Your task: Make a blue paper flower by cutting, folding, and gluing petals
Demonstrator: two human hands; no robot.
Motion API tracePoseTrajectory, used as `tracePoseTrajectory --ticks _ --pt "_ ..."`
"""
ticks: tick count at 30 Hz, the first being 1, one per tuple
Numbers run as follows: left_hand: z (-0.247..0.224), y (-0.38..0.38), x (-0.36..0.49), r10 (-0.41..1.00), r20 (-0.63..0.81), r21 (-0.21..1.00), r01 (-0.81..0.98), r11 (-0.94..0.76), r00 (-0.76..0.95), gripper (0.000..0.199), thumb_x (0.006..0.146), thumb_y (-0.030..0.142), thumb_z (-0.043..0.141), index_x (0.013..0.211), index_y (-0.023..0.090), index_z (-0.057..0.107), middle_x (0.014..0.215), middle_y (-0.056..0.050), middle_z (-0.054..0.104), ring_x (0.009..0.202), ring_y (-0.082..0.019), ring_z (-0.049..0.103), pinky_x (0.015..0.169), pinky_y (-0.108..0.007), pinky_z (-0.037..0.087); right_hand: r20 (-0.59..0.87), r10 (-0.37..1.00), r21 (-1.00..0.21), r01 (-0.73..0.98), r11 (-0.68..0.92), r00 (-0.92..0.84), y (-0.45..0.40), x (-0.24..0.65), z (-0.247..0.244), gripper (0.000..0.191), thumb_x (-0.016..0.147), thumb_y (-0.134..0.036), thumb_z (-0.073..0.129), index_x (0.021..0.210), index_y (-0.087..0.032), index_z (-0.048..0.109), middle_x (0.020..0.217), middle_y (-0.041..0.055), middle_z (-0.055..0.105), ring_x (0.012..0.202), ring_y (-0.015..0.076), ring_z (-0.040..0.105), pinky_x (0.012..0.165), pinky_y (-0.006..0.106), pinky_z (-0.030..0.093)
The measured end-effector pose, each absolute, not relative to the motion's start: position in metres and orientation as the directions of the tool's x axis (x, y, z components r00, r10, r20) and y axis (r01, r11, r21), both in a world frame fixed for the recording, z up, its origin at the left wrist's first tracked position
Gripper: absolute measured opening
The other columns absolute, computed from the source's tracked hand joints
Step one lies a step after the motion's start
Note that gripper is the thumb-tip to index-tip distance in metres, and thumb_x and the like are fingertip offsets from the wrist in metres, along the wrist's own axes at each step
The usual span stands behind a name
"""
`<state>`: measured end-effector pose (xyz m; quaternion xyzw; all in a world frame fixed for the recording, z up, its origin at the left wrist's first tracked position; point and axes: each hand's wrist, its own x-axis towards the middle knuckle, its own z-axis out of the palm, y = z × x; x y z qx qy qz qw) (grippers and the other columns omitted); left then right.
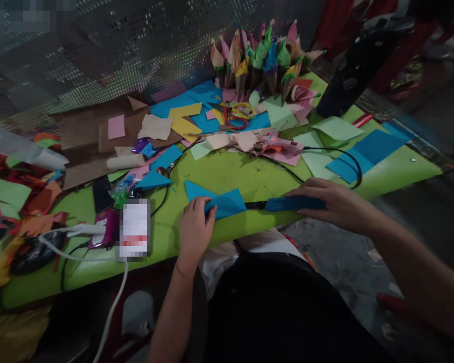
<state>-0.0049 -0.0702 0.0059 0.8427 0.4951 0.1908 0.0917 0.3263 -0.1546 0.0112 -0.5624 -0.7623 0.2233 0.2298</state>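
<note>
Near the front edge of the green table, my left hand (197, 224) closes its thumb and fingers on a folded blue paper (232, 201). My right hand (325, 201) grips a long blue strip-like piece (283, 203), its fingers wrapped round the right end. Between the two blue pieces a short black part (255, 205) shows, touching both. What the black part belongs to is too dark to tell. A pointed blue paper flap (199, 190) sticks out behind my left hand.
Paper cones (270, 63) stand at the back of the green table (227, 169). A glue gun (272, 143) with a black cable lies mid-table, scissors (238, 115) behind it. A dark bottle (363, 65) stands back right. At left are cables, a purple box (105, 229) and paper scraps.
</note>
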Motion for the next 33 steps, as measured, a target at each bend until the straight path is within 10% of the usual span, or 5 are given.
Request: tracePoseTrajectory --ticks 11,20,33 --pt "0.000 -0.073 0.003 0.810 0.352 0.202 0.807 -0.556 0.469 0.023 0.097 0.024 0.055 0.119 0.022 0.062 0.137 -0.013 0.060 0.131 -0.030 0.054 0.110 -0.052 0.047 0.066 0.955 -0.597 0.755 0.271 -0.291 -0.153 0.326 0.013 0.039 0.098 -0.047 0.049 0.126 -0.027 0.068 0.108 0.0129 0.066 0.092 0.0269 0.067 0.077 0.041 0.056" --pt "-0.001 -0.071 0.002 0.800 0.127 0.402 0.706 -0.582 0.587 0.039 0.102 0.015 0.036 0.131 0.025 0.060 0.145 -0.006 0.060 0.138 -0.019 0.052 0.117 -0.046 0.045 0.080 0.943 -0.601 0.739 0.303 -0.322 -0.151 0.320 0.016 0.039 0.099 -0.040 0.050 0.132 -0.029 0.066 0.106 0.0113 0.067 0.092 0.0256 0.067 0.077 0.040 0.057" --pt "0.004 -0.079 0.005 0.711 -0.021 0.174 0.703 -0.690 0.703 0.051 0.105 0.035 0.035 0.156 0.033 0.036 0.166 -0.006 0.032 0.155 -0.028 0.028 0.124 -0.056 0.031 0.117 0.944 -0.575 0.754 0.318 -0.309 -0.157 0.316 0.015 0.037 0.099 -0.043 0.049 0.128 -0.032 0.069 0.101 0.0107 0.067 0.091 0.0264 0.066 0.078 0.042 0.056"
